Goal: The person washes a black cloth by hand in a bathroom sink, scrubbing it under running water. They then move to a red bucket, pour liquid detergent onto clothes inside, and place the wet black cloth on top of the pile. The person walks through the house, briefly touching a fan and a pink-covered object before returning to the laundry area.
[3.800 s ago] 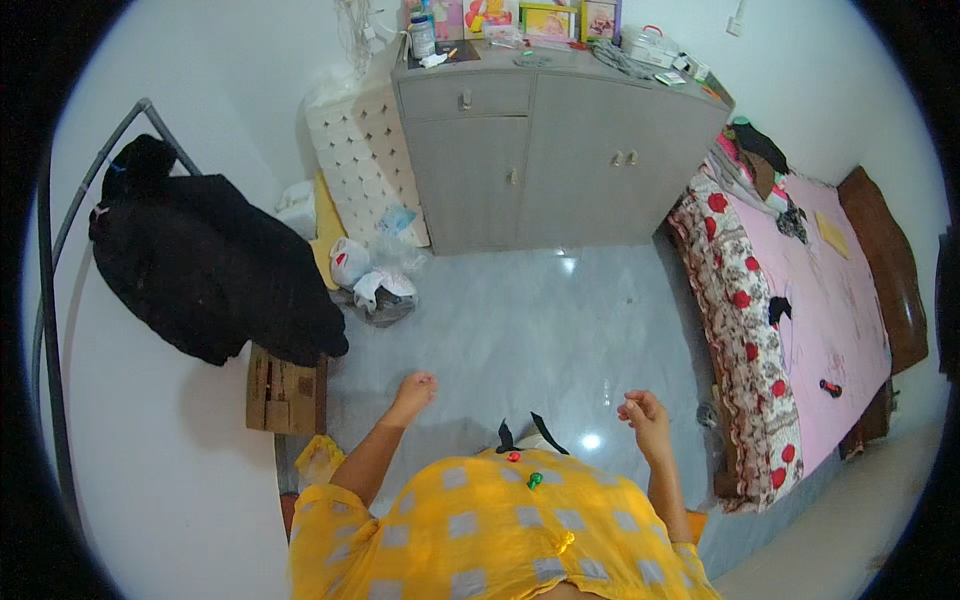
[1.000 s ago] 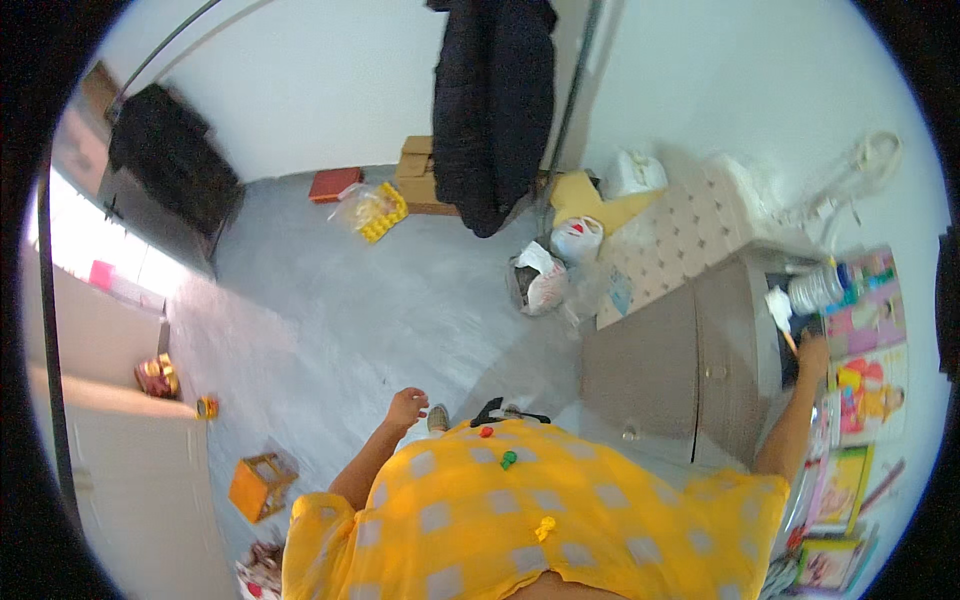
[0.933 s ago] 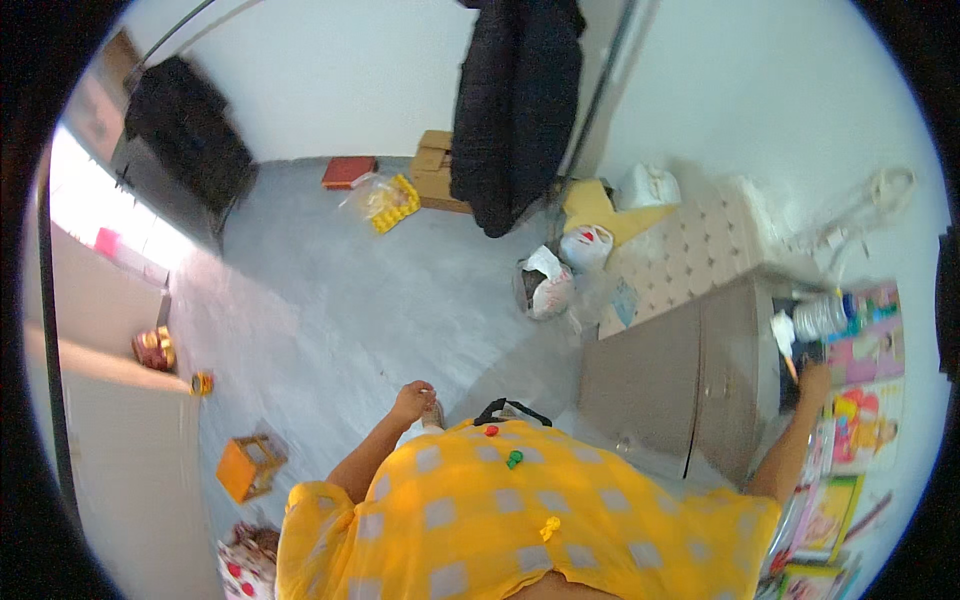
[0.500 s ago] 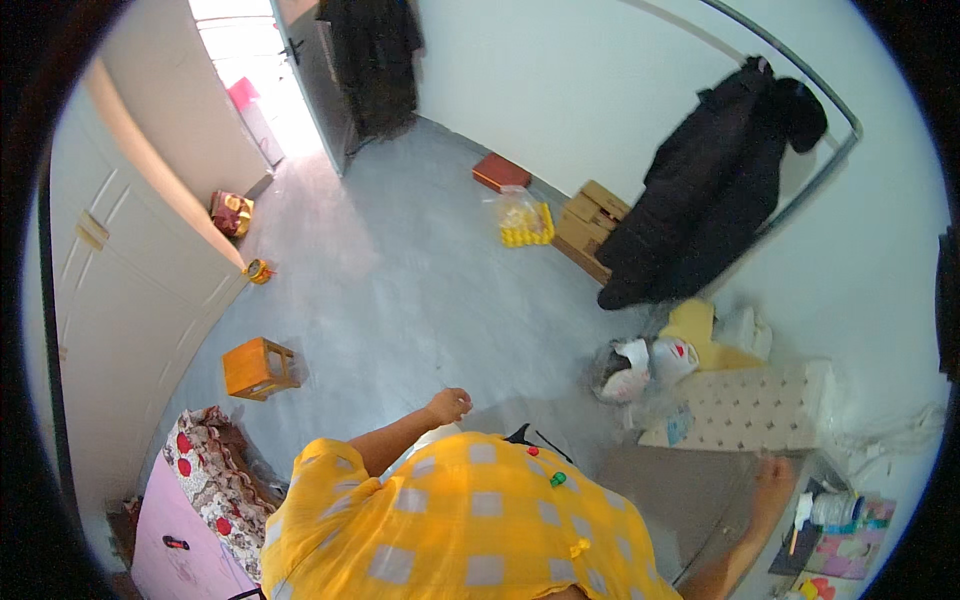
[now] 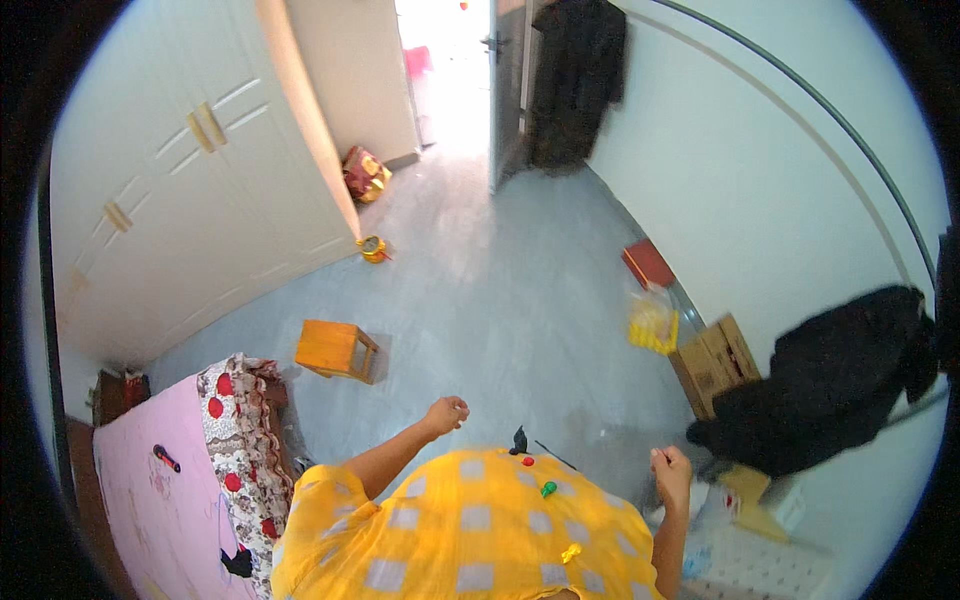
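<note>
I stand on a grey floor in a yellow checked garment. My left hand [image 5: 446, 413] hangs in front of me, fingers curled into a loose fist, holding nothing that I can see. My right hand [image 5: 672, 469] is at my right side, also curled shut, with nothing visible in it. A small wooden stool [image 5: 336, 349] stands on the floor ahead and left of my left hand. A black coat [image 5: 830, 382] hangs on a rail close to my right hand.
A bed with a pink cover [image 5: 160, 480] lies at lower left. White wardrobe doors [image 5: 190, 190] fill the left. An open doorway [image 5: 450, 60] is ahead. A cardboard box [image 5: 715, 362], a yellow packet [image 5: 652, 325] and a red box [image 5: 647, 263] line the right wall.
The view has swung round from the cabinet and shelf toward the doorway and wardrobe. My right hand has come off the cabinet top and dropped to my side.
</note>
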`<move>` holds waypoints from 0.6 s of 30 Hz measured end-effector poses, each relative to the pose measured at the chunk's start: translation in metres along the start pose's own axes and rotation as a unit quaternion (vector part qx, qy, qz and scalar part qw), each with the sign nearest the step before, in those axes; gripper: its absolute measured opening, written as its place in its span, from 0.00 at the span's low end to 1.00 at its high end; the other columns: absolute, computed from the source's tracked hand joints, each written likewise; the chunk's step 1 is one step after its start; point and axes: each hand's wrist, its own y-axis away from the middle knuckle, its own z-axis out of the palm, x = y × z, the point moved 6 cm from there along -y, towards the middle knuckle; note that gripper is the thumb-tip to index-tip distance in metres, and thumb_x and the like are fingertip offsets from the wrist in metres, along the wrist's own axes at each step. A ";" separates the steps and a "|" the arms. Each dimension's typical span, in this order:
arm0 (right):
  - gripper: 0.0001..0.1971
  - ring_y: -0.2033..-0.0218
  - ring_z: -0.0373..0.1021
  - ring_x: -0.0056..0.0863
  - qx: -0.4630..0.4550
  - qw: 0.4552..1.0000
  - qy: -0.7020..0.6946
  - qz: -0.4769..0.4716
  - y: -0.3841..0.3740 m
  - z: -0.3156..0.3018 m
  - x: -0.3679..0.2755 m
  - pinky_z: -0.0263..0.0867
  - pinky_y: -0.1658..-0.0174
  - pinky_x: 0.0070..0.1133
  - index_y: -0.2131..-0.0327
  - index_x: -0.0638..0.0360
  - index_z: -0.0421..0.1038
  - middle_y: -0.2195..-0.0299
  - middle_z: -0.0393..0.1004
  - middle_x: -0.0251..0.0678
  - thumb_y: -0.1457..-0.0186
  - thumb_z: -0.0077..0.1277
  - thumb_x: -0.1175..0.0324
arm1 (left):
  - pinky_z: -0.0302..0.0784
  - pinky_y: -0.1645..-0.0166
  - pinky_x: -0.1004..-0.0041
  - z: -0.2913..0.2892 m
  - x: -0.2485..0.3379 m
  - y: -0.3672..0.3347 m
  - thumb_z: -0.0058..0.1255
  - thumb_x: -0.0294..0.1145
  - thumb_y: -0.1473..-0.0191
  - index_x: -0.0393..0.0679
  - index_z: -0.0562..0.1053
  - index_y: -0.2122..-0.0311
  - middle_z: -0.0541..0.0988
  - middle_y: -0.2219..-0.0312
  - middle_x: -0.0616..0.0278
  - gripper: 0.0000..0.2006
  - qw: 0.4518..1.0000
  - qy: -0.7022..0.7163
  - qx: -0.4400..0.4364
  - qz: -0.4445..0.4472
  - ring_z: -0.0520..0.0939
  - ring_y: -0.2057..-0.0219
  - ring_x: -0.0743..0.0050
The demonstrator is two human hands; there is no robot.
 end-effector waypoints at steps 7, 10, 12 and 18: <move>0.14 0.82 0.58 0.17 -0.095 0.994 -0.022 -0.052 -0.170 0.090 -0.084 0.57 0.77 0.20 0.83 0.64 0.63 0.86 0.64 0.31 0.51 0.50 0.67 | 0.72 0.70 0.72 -0.074 0.030 -0.077 0.48 0.36 0.50 0.38 0.71 0.61 0.76 0.71 0.59 0.14 0.993 0.102 0.055 -0.017 0.77 0.72 0.71; 0.14 0.82 0.59 0.17 -0.102 0.990 0.045 -0.086 -0.257 0.131 -0.120 0.58 0.78 0.20 0.83 0.64 0.63 0.85 0.63 0.30 0.51 0.50 0.67 | 0.71 0.72 0.72 -0.117 0.054 -0.103 0.48 0.36 0.51 0.39 0.71 0.61 0.76 0.71 0.59 0.14 0.991 0.103 0.070 -0.051 0.77 0.74 0.70; 0.14 0.82 0.59 0.18 -0.130 0.987 0.012 -0.092 -0.318 0.165 -0.135 0.59 0.77 0.21 0.83 0.64 0.63 0.85 0.62 0.30 0.51 0.50 0.67 | 0.71 0.73 0.73 -0.150 0.045 -0.132 0.48 0.36 0.52 0.39 0.71 0.62 0.76 0.72 0.59 0.14 0.985 0.108 0.116 -0.066 0.77 0.75 0.70; 0.16 0.79 0.65 0.32 -0.242 0.941 0.119 -0.206 -0.455 0.286 -0.259 0.60 0.73 0.28 0.80 0.67 0.66 0.80 0.69 0.45 0.53 0.50 0.60 | 0.75 0.74 0.71 -0.250 0.075 -0.182 0.50 0.31 0.53 0.38 0.72 0.65 0.75 0.74 0.58 0.10 0.944 0.201 0.247 -0.088 0.77 0.72 0.70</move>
